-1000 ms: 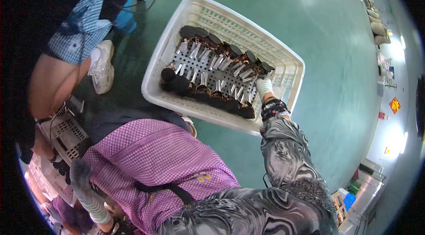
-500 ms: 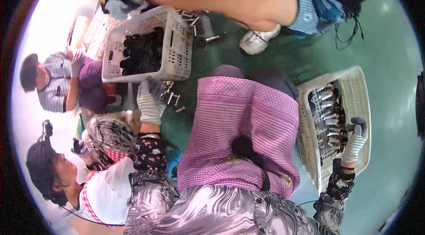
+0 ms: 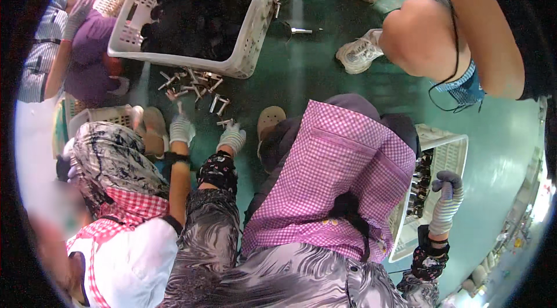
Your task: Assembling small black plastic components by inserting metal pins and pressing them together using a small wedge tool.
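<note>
On my feed I count at least five crates (image 3: pixel 248 38), over six metal pieces (image 3: pixel 214 103), one purple checked apron (image 3: pixel 342 157) and the wearer's two gloved hands (image 3: pixel 232 137) (image 3: pixel 448 200).

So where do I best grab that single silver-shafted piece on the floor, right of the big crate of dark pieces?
By its silver shaft, with the left hand from above on the near side. The shaft is slim, lies flat and points away from the crate, so a pinch across it should probably work; the dark end looks broader.
</note>
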### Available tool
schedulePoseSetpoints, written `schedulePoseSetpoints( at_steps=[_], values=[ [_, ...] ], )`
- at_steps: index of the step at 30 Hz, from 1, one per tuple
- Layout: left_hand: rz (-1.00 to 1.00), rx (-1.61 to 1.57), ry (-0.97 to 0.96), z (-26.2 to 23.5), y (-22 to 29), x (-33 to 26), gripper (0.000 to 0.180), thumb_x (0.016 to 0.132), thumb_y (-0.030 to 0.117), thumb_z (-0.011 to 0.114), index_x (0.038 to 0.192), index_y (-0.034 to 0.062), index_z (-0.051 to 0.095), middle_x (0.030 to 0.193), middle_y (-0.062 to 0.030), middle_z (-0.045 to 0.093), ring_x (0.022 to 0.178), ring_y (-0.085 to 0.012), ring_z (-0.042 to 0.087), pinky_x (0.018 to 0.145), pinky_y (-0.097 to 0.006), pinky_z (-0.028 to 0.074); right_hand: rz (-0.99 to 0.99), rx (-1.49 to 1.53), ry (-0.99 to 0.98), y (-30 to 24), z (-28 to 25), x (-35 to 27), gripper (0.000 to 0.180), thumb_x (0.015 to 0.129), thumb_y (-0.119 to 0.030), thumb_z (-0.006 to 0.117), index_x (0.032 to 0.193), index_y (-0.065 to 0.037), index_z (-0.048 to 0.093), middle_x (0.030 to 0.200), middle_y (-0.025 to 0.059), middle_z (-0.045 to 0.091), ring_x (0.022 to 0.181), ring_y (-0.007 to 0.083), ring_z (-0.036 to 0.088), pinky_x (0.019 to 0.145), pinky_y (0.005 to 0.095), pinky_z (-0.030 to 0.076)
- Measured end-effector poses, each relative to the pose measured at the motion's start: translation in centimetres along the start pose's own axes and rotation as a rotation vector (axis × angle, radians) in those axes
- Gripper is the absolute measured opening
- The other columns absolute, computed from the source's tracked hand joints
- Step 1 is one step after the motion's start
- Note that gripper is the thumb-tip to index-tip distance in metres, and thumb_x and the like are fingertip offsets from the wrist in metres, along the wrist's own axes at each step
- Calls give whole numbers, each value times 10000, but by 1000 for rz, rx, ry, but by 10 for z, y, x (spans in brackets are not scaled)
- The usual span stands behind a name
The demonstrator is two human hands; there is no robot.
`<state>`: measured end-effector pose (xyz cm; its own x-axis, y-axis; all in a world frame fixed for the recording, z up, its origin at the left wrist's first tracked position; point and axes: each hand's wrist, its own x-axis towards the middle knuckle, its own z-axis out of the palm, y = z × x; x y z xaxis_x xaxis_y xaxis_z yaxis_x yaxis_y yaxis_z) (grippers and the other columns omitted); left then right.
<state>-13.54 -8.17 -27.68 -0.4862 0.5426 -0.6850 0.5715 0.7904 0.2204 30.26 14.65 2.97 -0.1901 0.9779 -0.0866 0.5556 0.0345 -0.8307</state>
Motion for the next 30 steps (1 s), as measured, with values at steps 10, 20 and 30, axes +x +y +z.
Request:
schedulePoseSetpoints(
  at_steps=[10,20,30],
  values=[
    [-146,-8,-194,-18,14,26,482,859,286,408,1295,81,406,1427,-191,222,1260,-378,319,1022,-419,321,18,-191,-74,-28,17,4,186,871,-110,413,936,-29,567,751,45,583,639,111,525,606,255,433],
    [57,-1131,445,-27,32,-36,287,897,227,469,1091,59,596,992,-89,612,815,-161,586,685,-276,483,-102,-6,-146,-57,32,-5,166,868,-117,441,961,-57,564,874,60,579,691,120,531,638,270,447],
    [662,-1501,-153,-188,172,-205,423,861,226,512,1191,-38,505,1154,-122,570,752,-118,591,595,-209,469,-905,-243,-393,-124,93,1,444,588,-118,674,1018,-56,583,1074,193,534,936,380,546,809,443,457]
  ],
)
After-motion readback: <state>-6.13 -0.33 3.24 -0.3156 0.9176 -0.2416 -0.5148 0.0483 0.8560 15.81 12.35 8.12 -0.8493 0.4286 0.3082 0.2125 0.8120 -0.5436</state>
